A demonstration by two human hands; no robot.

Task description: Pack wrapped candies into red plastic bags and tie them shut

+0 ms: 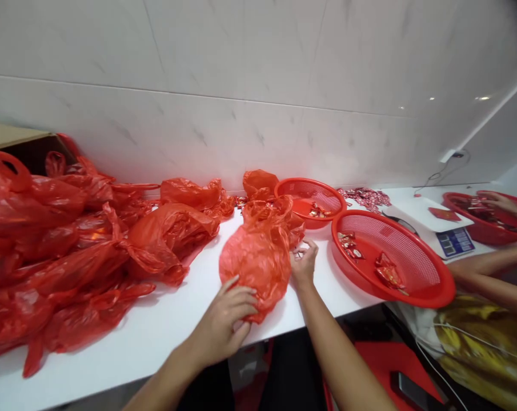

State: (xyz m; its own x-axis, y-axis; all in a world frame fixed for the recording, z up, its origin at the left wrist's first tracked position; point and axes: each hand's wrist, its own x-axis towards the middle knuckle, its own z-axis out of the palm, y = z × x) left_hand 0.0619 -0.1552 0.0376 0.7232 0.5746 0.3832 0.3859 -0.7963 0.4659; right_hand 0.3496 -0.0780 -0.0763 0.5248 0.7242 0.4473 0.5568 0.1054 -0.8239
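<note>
A thin red plastic bag (258,265) lies on the white table right in front of me, puffed and crumpled. The fingers of my left hand (229,321) stretch out and rest over its lower left side, apart from one another. At the bag's right edge, my right hand (304,261) has its fingers curled in a pinch on the plastic. More red plastic bunches behind the bag, against a small red basket (312,188). Just right of my right hand stands a larger red basket (391,228) with a few shiny red packets (387,271) inside.
Filled, knotted red bags (82,251) heap up on the left, near a cardboard box (18,137). Pink-red wrappers (365,198) lie by the wall. On the right are a white scale (427,212) and a co-worker's hand (500,202) in another red basket (472,222). A phone (416,391) lies below.
</note>
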